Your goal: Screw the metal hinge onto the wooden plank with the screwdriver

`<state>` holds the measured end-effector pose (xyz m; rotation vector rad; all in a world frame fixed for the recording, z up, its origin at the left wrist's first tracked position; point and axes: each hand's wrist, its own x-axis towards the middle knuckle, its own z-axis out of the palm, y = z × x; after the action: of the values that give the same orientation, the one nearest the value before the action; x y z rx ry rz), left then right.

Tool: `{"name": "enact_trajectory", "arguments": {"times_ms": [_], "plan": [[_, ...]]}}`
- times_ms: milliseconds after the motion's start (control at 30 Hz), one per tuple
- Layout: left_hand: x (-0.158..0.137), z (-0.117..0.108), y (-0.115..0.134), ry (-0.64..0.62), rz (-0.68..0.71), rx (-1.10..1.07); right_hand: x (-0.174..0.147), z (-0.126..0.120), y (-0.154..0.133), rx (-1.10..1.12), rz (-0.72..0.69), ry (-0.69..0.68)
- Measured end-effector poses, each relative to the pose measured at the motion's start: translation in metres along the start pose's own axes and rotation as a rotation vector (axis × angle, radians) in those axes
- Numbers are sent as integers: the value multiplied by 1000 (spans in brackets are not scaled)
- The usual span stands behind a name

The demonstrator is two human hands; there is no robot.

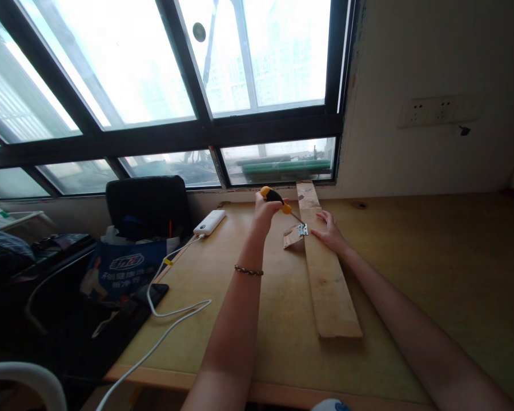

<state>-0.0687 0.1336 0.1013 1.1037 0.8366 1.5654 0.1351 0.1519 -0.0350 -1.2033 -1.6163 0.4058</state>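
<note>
My left hand [269,210] is closed around a screwdriver [274,197] with a yellow and black handle. The screwdriver slants down to the right, its tip at a small silver hinge [302,229]. That hinge lies across the left edge of a long wooden board [330,285] and a short wood piece [292,237] beside it. On the board's right side rests my right hand [332,231], thumb and fingers holding its edge near the hinge. Whether a screw sits under the tip is too small to tell.
The table [282,342] runs below a window. At its left lie a white power bank [209,222] and a white cable [175,337]. A black chair [148,200] with a blue bag [124,265] stands beyond the left edge. Wall sockets [428,111] are at right.
</note>
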Motion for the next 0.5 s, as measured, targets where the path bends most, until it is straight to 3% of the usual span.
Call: {"name": "enact_trajectory", "arguments": {"times_ms": [200, 500], "plan": [[-1, -2, 4, -74, 23, -42, 0, 0, 2, 3, 16, -22], [-4, 6, 3, -98, 59, 69, -1, -1, -2, -5, 17, -5]]}}
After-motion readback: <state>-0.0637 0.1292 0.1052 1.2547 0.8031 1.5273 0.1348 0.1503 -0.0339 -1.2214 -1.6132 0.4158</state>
